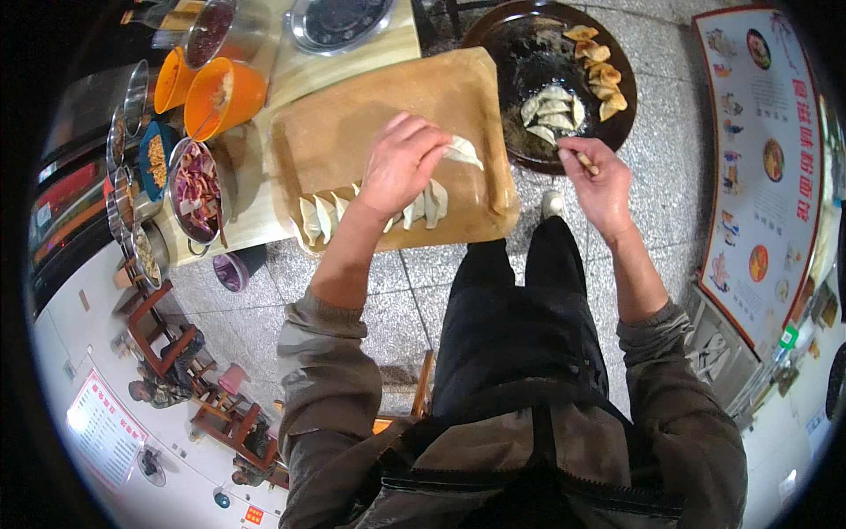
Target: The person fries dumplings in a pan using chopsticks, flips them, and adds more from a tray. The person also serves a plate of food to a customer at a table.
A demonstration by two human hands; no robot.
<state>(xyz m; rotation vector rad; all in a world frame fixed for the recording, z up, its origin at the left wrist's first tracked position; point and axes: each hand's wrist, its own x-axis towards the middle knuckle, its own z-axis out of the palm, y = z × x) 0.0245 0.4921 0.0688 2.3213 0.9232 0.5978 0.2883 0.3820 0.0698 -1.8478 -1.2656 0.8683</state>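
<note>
My left hand (400, 162) is over a brown tray (344, 142) and pinches one uncooked folded dumpling (466, 153) by its end. Below that hand, a row of pale dumplings (433, 203) lies along the tray's near edge, partly hidden by my wrist. My right hand (600, 192) grips a small tool with a wooden handle (587, 163). Its far end is hard to make out beside the pale dumplings (555, 109) clustered on a dark round griddle pan (512, 59). Browned dumplings (603, 74) sit along the pan's right side.
Left of the tray, a light wooden table (254, 192) bears a metal bowl of shredded purple vegetables (197, 192), orange containers (225, 99) and several other bowls. A metal lid or pan (340, 23) is at the back. A printed signboard (760, 165) stands right. People sit at tables lower left.
</note>
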